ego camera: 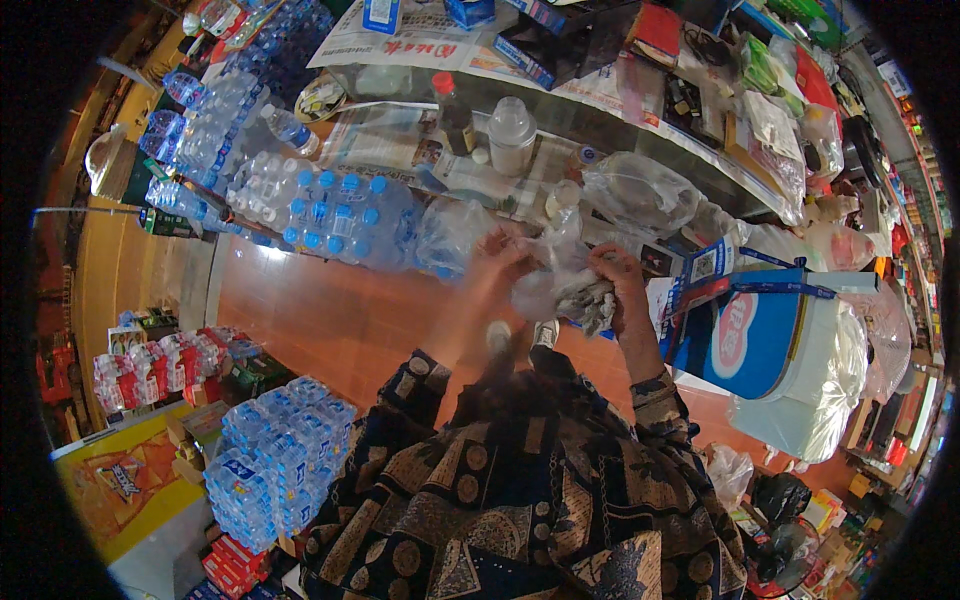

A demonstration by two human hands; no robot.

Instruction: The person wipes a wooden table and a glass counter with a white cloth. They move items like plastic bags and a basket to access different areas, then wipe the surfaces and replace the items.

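A thin clear plastic bag [564,244] is stretched between my two hands. My left hand [506,251], a little blurred, pinches the bag's left side. My right hand [619,266] grips its right side. Below the right fingers hangs a crumpled greyish-white cloth item [589,306]; whether it is inside the bag or behind it, I cannot tell. A cloudy, rounded part of the plastic [532,294] bulges beside the cloth. Both hands are above the floor, just in front of the newspaper-covered counter [375,139].
On the counter stand a dark bottle with a red cap [455,120], a clear plastic jar [512,139] and a puffed plastic bag [641,191]. Blue-capped water bottles [337,217] line the left. A blue-and-white box-shaped unit [739,337] is close on my right. Stacked bottle packs [277,450] stand behind left.
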